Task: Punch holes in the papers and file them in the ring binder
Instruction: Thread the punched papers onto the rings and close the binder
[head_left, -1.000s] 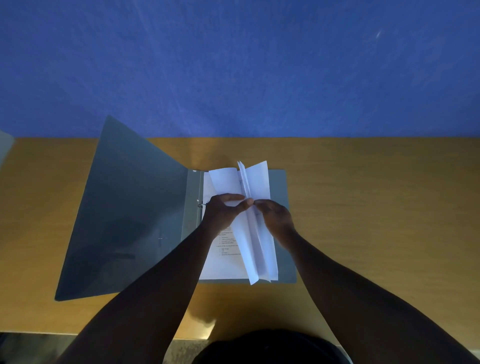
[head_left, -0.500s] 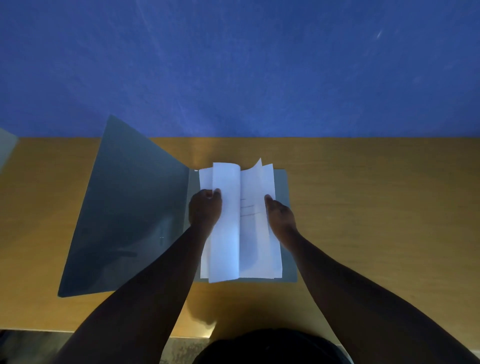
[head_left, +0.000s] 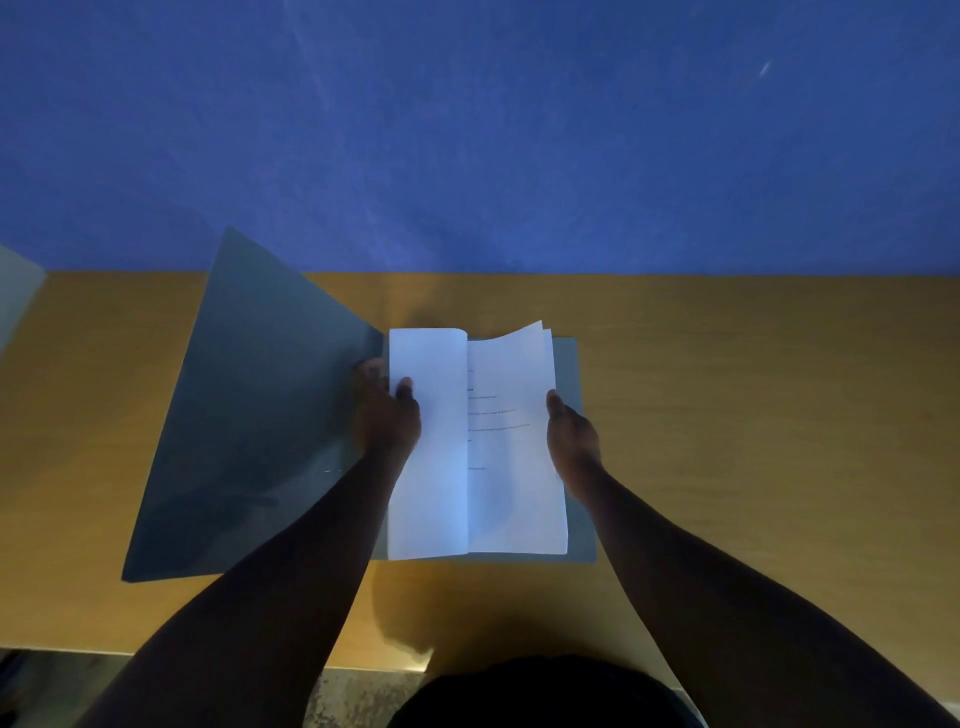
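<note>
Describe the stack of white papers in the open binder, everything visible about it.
The white papers lie on the right-hand flap of the grey binder, which lies open on the wooden table. The top sheet curls over at its left side, forming a rolled fold. Faint printed lines show on the page beneath, too small to read. The left hand grips the curled edge; the right hand holds the right edge.

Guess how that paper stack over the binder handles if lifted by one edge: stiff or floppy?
Probably floppy: the paper stack already bows along a central crease and its far corner curls up while the left hand and right hand hold its sides. Likely light, since thumbs alone steady it. Sheets may fan apart; separate edges show at the top right.
</note>
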